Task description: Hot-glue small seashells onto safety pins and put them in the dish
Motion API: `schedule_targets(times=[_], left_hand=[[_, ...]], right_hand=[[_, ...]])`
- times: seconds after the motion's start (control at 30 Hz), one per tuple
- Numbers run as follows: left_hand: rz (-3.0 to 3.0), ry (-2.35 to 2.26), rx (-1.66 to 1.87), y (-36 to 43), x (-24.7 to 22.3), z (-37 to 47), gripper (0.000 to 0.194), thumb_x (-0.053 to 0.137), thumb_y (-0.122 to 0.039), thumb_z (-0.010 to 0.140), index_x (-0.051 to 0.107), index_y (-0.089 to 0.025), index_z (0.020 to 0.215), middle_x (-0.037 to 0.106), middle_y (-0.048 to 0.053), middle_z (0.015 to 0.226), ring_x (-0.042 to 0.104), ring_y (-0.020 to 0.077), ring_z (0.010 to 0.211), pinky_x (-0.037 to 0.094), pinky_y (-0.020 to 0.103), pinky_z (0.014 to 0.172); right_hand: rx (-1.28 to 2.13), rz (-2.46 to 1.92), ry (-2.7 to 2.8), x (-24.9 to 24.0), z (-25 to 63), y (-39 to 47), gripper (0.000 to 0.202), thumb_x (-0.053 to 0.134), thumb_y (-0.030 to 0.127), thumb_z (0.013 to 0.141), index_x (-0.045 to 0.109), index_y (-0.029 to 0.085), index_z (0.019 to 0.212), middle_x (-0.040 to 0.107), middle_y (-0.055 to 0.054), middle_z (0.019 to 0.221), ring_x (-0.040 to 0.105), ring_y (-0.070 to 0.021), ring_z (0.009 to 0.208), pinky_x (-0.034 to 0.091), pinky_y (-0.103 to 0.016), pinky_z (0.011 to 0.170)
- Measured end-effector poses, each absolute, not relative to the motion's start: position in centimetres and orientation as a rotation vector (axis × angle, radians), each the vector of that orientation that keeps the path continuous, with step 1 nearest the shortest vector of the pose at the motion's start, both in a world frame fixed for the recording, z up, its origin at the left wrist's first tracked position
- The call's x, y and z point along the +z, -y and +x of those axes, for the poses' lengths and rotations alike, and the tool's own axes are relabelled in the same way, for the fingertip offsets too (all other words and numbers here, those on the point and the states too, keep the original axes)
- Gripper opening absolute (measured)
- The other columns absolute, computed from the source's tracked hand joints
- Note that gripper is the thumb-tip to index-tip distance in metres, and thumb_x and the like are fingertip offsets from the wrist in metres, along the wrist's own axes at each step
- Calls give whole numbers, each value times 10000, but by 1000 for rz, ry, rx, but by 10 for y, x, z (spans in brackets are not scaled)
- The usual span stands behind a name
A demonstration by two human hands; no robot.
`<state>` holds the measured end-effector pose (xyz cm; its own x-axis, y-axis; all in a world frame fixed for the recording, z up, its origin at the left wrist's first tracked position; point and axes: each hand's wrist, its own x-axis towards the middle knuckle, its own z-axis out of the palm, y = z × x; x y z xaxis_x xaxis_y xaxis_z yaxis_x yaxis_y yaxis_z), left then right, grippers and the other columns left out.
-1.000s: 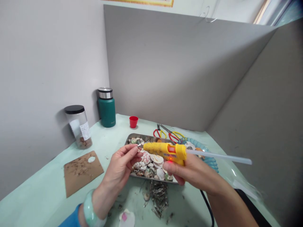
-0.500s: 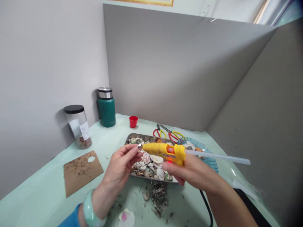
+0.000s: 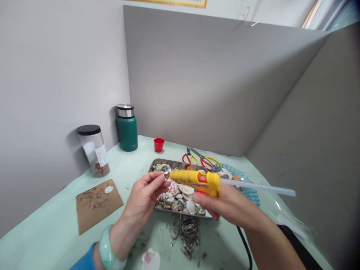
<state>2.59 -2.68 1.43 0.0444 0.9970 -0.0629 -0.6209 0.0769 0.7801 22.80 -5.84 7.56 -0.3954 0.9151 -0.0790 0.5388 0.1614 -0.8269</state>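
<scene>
My right hand (image 3: 225, 204) grips a yellow hot glue gun (image 3: 184, 177) held level over the tray, its nozzle pointing left. A long translucent glue stick (image 3: 261, 186) sticks out of its back, and a small red light glows on its side. With thumb and fingertips, my left hand (image 3: 146, 191) pinches a small silvery piece (image 3: 166, 173) right at the nozzle; most of it is hidden by the fingers. Below both hands lies a metal tray (image 3: 180, 214) full of assorted seashells (image 3: 180, 197). In front of it is a pile of small metal clips (image 3: 189, 232).
A brown board (image 3: 98, 206) with glue marks lies at left. Behind it stand a lidded jar (image 3: 94, 150), a green bottle (image 3: 127, 131) and a red cup (image 3: 159, 145). Scissors (image 3: 206, 161) and a blue dish (image 3: 250, 193) with shells are beyond the tray; a white shell (image 3: 151, 261) lies nearest.
</scene>
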Motion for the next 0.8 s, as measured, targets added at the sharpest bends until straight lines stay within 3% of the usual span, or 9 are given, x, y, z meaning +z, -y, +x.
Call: schedule_targets(times=[0.2,0.53,0.8], left_hand=[[658,-724,1399,27,15,26,199,768,-170,612,664,-120,773,670,9,652,628,92,582,525,170,567],[673,-726,1397,27,13,26,175,752,-170,640,661,-122,782,670,7,654,628,90,589,524,169,579],[663,-737,1397,27,13,26,195,762,-166,621,662,-118,782,671,12,654,629,92,581,521,168,569]], right_hand=[[1160,-1272,1945,72,229,57,273,560,420,812,604,188,674,466,21,463,414,-101,428,285,-219,407],[1114,-1335,1977,75,228,59,267,545,446,811,627,195,851,449,34,483,422,-98,434,306,-210,401],[1103,-1335,1989,73,228,58,249,565,428,802,621,193,741,449,31,466,424,-100,428,303,-216,403]])
